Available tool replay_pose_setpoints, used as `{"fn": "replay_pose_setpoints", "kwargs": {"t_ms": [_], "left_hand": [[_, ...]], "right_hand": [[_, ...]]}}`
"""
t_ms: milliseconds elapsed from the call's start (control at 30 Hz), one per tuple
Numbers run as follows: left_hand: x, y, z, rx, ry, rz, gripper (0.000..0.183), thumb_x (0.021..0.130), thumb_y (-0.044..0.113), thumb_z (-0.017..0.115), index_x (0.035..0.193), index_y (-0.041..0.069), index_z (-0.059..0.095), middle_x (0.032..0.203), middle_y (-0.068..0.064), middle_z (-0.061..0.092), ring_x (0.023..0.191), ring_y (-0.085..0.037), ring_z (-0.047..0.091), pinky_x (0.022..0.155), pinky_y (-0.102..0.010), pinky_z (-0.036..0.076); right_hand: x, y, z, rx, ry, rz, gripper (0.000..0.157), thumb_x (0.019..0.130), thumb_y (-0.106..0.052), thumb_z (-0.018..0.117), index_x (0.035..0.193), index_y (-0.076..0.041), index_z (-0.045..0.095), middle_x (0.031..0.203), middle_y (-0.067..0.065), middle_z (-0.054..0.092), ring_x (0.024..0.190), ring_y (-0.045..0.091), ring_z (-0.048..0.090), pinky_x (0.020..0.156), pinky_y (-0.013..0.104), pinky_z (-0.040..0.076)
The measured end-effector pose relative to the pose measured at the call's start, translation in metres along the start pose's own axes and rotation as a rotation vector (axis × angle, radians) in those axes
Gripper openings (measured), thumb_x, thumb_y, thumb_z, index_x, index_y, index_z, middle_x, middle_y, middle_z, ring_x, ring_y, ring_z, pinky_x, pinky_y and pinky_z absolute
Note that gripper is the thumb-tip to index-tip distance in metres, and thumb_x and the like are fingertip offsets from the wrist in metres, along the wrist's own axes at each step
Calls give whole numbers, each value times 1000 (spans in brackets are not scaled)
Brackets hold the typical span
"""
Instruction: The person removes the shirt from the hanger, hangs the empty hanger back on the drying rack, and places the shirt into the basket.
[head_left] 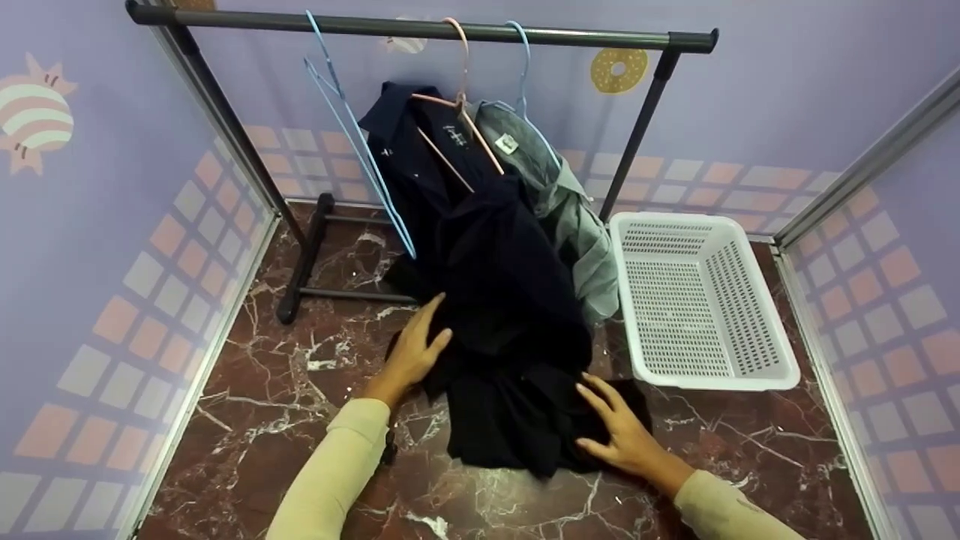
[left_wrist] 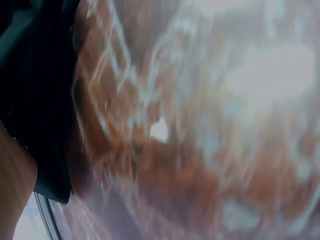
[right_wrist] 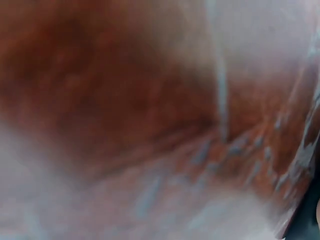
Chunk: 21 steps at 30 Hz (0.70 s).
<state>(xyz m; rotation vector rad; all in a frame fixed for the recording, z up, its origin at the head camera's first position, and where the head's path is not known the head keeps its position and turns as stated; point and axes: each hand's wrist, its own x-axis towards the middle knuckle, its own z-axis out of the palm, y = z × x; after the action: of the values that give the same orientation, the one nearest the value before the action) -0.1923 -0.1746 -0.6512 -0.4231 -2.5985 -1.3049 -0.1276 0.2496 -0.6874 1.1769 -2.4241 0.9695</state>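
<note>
the left hand (head_left: 411, 351) and right hand (head_left: 622, 433) are positioned, digits parted, against opposite sides of the dark clothing (head_left: 510, 315).

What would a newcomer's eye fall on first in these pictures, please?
Probably the dark clothing in the middle of the head view, spreading from the pink hanger down onto the marbled surface, with the left hand and right hand at its sides. The white basket at the picture's right and the bare blue hanger at the rack's left also stand out.

Black garment (head_left: 510, 420) (rumpled) on marbled surface (head_left: 255, 450)
</note>
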Motion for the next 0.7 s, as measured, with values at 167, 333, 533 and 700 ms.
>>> {"fn": "replay_pose_setpoints", "kwargs": {"t_ms": [167, 333, 533, 700], "left_hand": [[-3, 11, 13, -28, -20, 60, 69, 101, 32, 57, 161, 6, 34, 163, -18, 40, 150, -37, 38, 125, -55, 30], [-4, 22, 25, -78, -29, 82, 75, 101, 43, 55, 162, 7, 32, 164, -15, 40, 150, -36, 38, 123, -57, 31], [-5, 31, 39, -121, -22, 93, 82, 101, 60, 49, 162, 7, 32, 164, -17, 39, 150, -38, 37, 123, -60, 31], [-8, 41, 53, -129, -37, 85, 88, 99, 68, 46, 163, 10, 30, 164, -19, 37, 151, -42, 35, 122, -63, 30]], "right_hand": [[13, -4, 10, -18, -30, 10, 103, 82, -66, 76, 156, -3, 42, 160, 24, 40, 137, 42, 50, 123, 29, 33], [31, -4, 21, -37, -28, 25, 111, 75, -67, 81, 156, -3, 41, 158, 27, 40, 137, 45, 49, 106, 60, 49], [52, 1, 34, -14, -26, 118, 114, 74, -65, 83, 160, -7, 35, 162, 24, 34, 142, 46, 44, 111, 63, 45], [69, 5, 39, 7, -22, 160, 111, 76, -60, 85, 162, -12, 33, 164, 24, 31, 144, 47, 41, 112, 63, 43]]}}
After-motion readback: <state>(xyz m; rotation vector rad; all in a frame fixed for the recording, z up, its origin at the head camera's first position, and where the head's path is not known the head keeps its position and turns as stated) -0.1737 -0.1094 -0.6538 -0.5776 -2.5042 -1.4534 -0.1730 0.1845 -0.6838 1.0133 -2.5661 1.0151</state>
